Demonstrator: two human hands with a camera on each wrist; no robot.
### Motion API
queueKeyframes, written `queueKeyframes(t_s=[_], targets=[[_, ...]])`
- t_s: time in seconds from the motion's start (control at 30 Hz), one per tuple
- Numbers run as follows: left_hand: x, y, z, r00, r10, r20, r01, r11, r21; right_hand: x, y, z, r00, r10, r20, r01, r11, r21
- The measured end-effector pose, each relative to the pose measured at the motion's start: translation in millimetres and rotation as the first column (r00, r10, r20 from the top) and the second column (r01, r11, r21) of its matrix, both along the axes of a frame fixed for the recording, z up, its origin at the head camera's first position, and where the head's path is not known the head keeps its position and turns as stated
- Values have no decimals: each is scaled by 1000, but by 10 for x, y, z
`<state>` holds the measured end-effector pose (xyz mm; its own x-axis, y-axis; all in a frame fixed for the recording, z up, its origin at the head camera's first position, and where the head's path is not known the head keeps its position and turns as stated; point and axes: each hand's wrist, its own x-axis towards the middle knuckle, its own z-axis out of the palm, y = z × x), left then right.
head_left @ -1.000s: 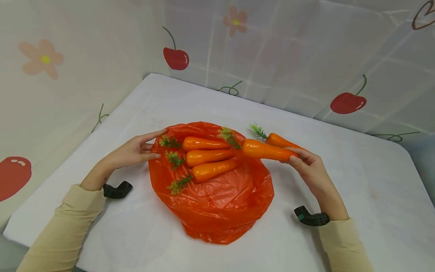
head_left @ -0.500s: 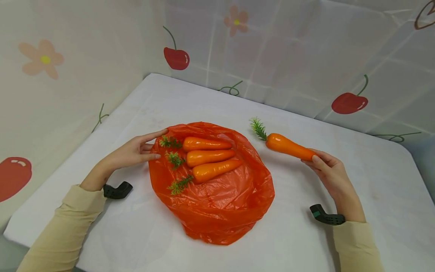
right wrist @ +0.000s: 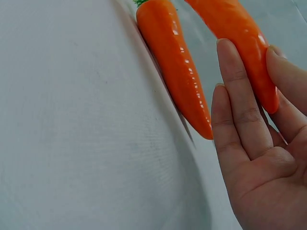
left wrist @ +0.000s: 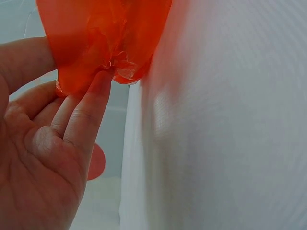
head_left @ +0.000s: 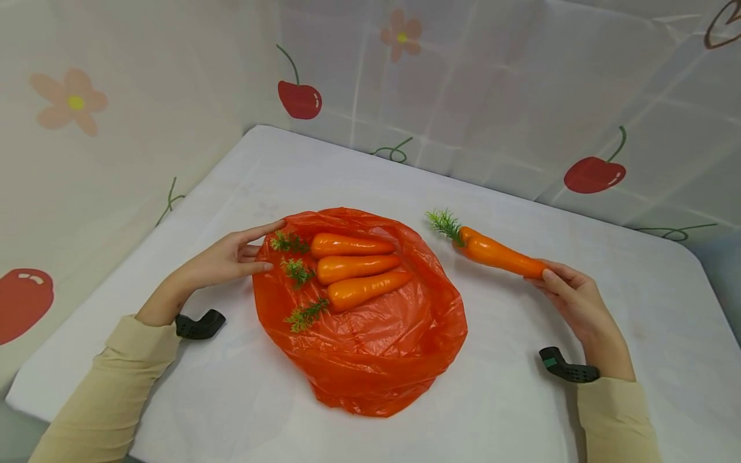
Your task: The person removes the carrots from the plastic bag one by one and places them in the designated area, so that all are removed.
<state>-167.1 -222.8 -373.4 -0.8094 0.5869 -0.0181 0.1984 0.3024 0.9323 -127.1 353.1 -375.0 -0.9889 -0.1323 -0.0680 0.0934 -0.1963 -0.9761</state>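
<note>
On the right wrist feed I see a lower carrot (right wrist: pixel 175 67), which the head view mostly hides behind the held carrot (right wrist: pixel 240 38); the right hand (head_left: pixel 573 297) pinches its tip. The left hand (head_left: pixel 222 260) pinches the rim of the red bag (head_left: pixel 393 373) around three carrots (head_left: pixel 356 267).

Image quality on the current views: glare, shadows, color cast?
Head: even light, small highlights on the bagged carrots, sheen on the red bag. Left wrist: dimmer, reddish cast on the white tabletop beside the bag, faint striping. Right wrist: also dim, dotted glare and a thin shadow along the unheld carrot.
</note>
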Motion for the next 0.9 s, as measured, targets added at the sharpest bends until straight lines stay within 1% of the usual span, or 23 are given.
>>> queueKeyframes(t_s=[0.2, 0.37, 0.47, 0.63, 0.9], targets=[[-1, -4, -5, 1000, 1, 0, -1, 1000, -4, -6, 49, -77, 1000, 27, 12, -28, 996, 82], [0, -2, -3, 1000, -2, 5, 2, 1000, 3, -12, 30, -110, 999, 20, 47, -27, 987, 159], [0, 2, -1, 1000, -3, 5, 3, 1000, 4, -18, 15, -125, 998, 16, 68, -28, 984, 175], [2, 7, 5, 1000, -3, 4, 3, 1000, -1, -29, -4, -135, 997, 22, 78, -34, 987, 158], [4, 10, 4, 1000, 1, 7, -1, 1000, -7, -31, -39, -95, 993, -5, 115, -22, 973, 228]])
